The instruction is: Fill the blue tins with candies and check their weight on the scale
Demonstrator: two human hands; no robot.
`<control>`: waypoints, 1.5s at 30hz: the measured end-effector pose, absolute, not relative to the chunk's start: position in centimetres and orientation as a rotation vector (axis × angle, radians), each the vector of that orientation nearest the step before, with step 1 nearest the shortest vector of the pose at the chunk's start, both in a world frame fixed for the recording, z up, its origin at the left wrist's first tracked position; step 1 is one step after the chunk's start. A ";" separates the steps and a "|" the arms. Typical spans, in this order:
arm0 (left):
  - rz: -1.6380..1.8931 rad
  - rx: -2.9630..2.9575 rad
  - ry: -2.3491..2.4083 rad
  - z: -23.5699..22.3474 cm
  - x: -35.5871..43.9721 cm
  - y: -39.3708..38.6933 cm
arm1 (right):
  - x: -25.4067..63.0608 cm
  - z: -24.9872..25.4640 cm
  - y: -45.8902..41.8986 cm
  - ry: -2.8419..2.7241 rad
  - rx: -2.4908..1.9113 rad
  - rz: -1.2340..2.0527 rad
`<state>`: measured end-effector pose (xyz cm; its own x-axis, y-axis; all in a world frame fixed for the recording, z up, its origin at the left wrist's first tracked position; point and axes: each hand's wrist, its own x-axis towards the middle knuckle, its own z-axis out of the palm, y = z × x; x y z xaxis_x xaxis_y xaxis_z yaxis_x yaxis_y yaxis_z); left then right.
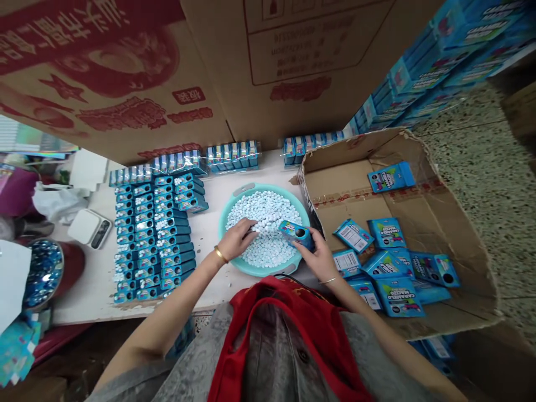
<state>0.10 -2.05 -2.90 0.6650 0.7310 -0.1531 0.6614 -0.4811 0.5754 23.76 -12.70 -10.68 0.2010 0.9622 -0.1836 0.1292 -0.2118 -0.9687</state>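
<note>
My right hand (317,255) grips a small blue candy box (298,233), tilted over the right side of a turquoise basin (221,223). A round dark hole shows in the box's end. Small white and pale blue candies (270,254) fill the basin. Over the left part of these candies is my left hand (237,241), its fingers curled inward and the thumb close to them. Whatever lies within those fingers is hidden. Rows of similar blue boxes (173,245) stand to the left, several with candies at their openings.
To the right, an open cardboard carton (469,240) holds loose blue boxes. Large printed cartons (218,72) wall off the back, with wrapped box packs (232,156) before them. A white scale (89,228) and a red pot (73,268) stand at left.
</note>
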 end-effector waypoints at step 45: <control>-0.073 2.152 1.116 -3.3 -2.3 -1.9 | 22.8 -11.6 -10.6 -1.209 -1.539 0.862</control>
<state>-2.32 -1.93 -3.29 0.6270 0.6964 -0.3491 0.7361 -0.3830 0.5581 22.85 -10.59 -11.55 0.2591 0.9654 0.0309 0.2857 -0.0461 -0.9572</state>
